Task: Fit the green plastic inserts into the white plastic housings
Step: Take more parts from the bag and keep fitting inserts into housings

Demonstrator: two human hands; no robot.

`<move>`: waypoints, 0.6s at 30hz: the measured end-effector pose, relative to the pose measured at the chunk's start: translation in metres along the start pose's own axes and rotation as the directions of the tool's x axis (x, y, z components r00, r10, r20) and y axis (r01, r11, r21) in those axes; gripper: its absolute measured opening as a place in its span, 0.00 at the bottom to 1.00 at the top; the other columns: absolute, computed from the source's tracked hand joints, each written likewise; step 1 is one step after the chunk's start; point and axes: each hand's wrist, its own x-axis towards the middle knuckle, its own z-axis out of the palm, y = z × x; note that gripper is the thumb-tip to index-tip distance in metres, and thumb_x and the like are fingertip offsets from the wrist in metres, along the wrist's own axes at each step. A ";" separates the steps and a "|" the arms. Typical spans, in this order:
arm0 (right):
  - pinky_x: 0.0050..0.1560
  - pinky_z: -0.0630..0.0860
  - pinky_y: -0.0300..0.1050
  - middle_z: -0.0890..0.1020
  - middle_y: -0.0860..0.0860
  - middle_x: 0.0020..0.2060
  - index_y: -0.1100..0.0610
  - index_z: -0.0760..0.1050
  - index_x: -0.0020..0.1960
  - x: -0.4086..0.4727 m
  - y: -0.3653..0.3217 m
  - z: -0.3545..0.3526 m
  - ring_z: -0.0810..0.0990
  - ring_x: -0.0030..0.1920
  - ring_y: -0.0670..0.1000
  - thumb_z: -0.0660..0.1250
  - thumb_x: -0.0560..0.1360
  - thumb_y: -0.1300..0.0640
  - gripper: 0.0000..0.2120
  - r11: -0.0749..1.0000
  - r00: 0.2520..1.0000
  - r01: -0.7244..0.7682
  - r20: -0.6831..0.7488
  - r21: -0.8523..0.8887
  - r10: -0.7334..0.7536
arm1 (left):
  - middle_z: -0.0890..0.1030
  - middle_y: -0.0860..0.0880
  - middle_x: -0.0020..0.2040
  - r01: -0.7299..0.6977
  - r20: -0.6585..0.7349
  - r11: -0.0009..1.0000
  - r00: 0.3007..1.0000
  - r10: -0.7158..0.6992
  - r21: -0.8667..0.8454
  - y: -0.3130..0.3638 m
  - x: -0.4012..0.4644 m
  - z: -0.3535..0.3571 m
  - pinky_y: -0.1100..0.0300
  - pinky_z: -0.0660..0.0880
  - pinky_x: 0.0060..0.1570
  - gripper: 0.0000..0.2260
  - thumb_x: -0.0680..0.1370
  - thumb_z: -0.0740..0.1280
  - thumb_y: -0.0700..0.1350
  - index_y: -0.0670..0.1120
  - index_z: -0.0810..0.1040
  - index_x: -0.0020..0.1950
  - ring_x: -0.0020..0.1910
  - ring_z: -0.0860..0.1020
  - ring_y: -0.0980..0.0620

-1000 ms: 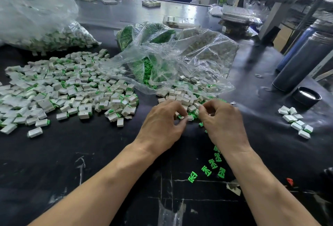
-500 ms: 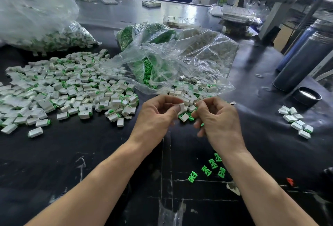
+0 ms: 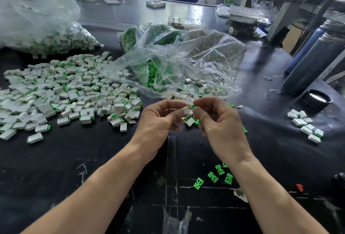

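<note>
A small white housing (image 3: 185, 110) is pinched between the thumb and fingertips of the left hand (image 3: 158, 122), held up just in front of the clear plastic bag (image 3: 186, 62). Its long axis can't really be made out, too much of it is covered, but one face is turned toward the right hand (image 3: 220, 123). A green insert (image 3: 193, 106) is nipped at the right hand's fingertips, right beside the housing; only a tip is visible, so its direction can't be told. A big heap of assembled pieces (image 3: 71, 92) is spread left of the bag, a few loose green inserts (image 3: 212, 177) are scattered well in front of it, and a small cluster of finished pieces (image 3: 306, 123) is parked off to its right.
</note>
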 end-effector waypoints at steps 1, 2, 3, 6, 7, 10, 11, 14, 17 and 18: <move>0.40 0.73 0.38 0.83 0.44 0.39 0.49 0.82 0.53 0.000 0.000 0.000 0.79 0.36 0.42 0.74 0.79 0.60 0.07 1.000 1.000 0.018 0.008 -0.021 -0.018 | 0.84 0.47 0.39 0.002 0.003 1.000 1.000 -0.002 -0.006 0.000 0.000 0.000 0.62 0.78 0.37 0.06 0.72 0.75 0.42 0.46 0.86 0.49 0.37 0.79 0.54; 0.40 0.73 0.37 0.84 0.44 0.39 0.49 0.82 0.53 0.000 0.000 -0.001 0.79 0.36 0.42 0.74 0.78 0.59 0.07 0.998 0.999 0.039 0.017 -0.053 -0.038 | 0.84 0.47 0.39 0.006 0.007 1.000 1.000 -0.006 -0.012 0.000 -0.001 0.000 0.62 0.78 0.36 0.07 0.71 0.75 0.45 0.47 0.86 0.48 0.37 0.79 0.54; 0.41 0.75 0.36 0.85 0.44 0.41 0.48 0.83 0.53 0.000 0.001 -0.001 0.80 0.37 0.43 0.74 0.78 0.59 0.07 0.994 0.998 0.061 0.019 -0.091 -0.059 | 0.84 0.48 0.38 0.009 0.011 1.000 1.000 -0.008 -0.014 0.000 -0.001 0.001 0.62 0.78 0.36 0.07 0.70 0.75 0.46 0.48 0.86 0.47 0.37 0.79 0.54; 0.47 0.79 0.38 0.86 0.46 0.44 0.49 0.84 0.52 -0.001 0.001 -0.002 0.84 0.44 0.45 0.75 0.78 0.59 0.07 0.971 0.991 0.132 0.014 -0.199 -0.131 | 0.83 0.48 0.38 0.007 0.014 1.000 1.000 -0.007 0.003 0.000 -0.001 0.000 0.62 0.78 0.37 0.05 0.72 0.75 0.44 0.47 0.86 0.48 0.37 0.79 0.53; 0.48 0.80 0.39 0.86 0.47 0.45 0.50 0.85 0.52 -0.001 0.001 -0.002 0.84 0.45 0.46 0.75 0.77 0.60 0.06 0.961 0.988 0.154 0.020 -0.228 -0.154 | 0.83 0.48 0.37 0.004 0.010 1.000 1.000 -0.004 0.012 -0.001 -0.001 -0.001 0.62 0.78 0.37 0.04 0.74 0.75 0.42 0.47 0.86 0.48 0.37 0.79 0.53; 0.48 0.79 0.39 0.85 0.47 0.45 0.52 0.86 0.52 0.000 -0.001 -0.003 0.83 0.46 0.46 0.75 0.77 0.60 0.06 0.919 0.975 0.224 0.060 -0.325 -0.216 | 0.84 0.48 0.37 -0.003 0.001 1.000 1.000 0.003 0.024 -0.001 -0.002 -0.001 0.61 0.79 0.37 0.04 0.76 0.74 0.39 0.45 0.85 0.49 0.37 0.79 0.53; 0.48 0.79 0.39 0.85 0.46 0.45 0.52 0.86 0.53 0.000 -0.001 -0.004 0.83 0.46 0.46 0.75 0.77 0.61 0.06 0.907 0.971 0.237 0.069 -0.348 -0.227 | 0.84 0.48 0.37 -0.002 -0.002 1.000 1.000 0.002 0.024 -0.001 -0.002 -0.001 0.61 0.79 0.37 0.04 0.76 0.74 0.38 0.45 0.85 0.49 0.37 0.79 0.53; 0.40 0.78 0.37 0.85 0.45 0.42 0.51 0.85 0.54 -0.002 -0.001 -0.002 0.82 0.40 0.44 0.75 0.78 0.60 0.07 0.970 0.993 0.120 0.044 -0.214 -0.113 | 0.84 0.48 0.37 0.001 0.001 1.000 1.000 -0.001 0.015 0.001 -0.003 -0.001 0.60 0.80 0.38 0.04 0.76 0.73 0.38 0.45 0.85 0.48 0.37 0.79 0.53; 0.29 0.76 0.39 0.84 0.50 0.36 0.53 0.83 0.50 -0.003 -0.003 0.001 0.78 0.31 0.45 0.73 0.79 0.61 0.03 0.995 0.997 -0.071 0.032 0.069 0.069 | 0.84 0.48 0.37 0.004 0.012 1.000 1.000 -0.004 0.000 0.003 -0.004 0.000 0.61 0.80 0.37 0.04 0.76 0.73 0.38 0.45 0.85 0.48 0.36 0.79 0.53; 0.28 0.76 0.41 0.84 0.51 0.35 0.55 0.83 0.49 -0.003 -0.002 0.001 0.78 0.30 0.47 0.72 0.79 0.61 0.03 0.992 0.996 -0.086 0.037 0.097 0.082 | 0.84 0.48 0.37 0.004 0.014 1.000 1.000 -0.004 -0.007 0.004 -0.004 0.000 0.61 0.80 0.37 0.04 0.76 0.73 0.38 0.44 0.85 0.49 0.36 0.79 0.53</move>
